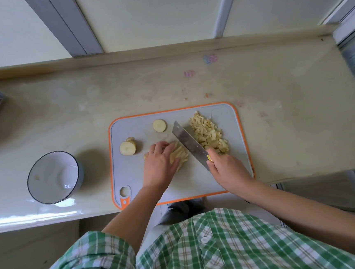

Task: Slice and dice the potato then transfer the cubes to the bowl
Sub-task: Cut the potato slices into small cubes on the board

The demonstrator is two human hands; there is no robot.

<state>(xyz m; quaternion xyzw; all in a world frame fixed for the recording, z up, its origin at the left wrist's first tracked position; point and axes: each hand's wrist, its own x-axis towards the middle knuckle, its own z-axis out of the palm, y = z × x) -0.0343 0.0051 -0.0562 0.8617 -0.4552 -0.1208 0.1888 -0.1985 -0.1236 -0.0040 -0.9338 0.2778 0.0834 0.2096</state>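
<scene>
Potato sticks [181,155] lie bunched under the left hand [159,165], fingers [162,146] curled round them, steadied for the knife [189,143] the right hand [227,170] grips.

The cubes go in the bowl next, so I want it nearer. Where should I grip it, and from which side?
Take the bowl by its right rim, nearest the cutting board: it stands upright and open, so fingers can likely hook over the thin edge. The left hand is closer.
</scene>
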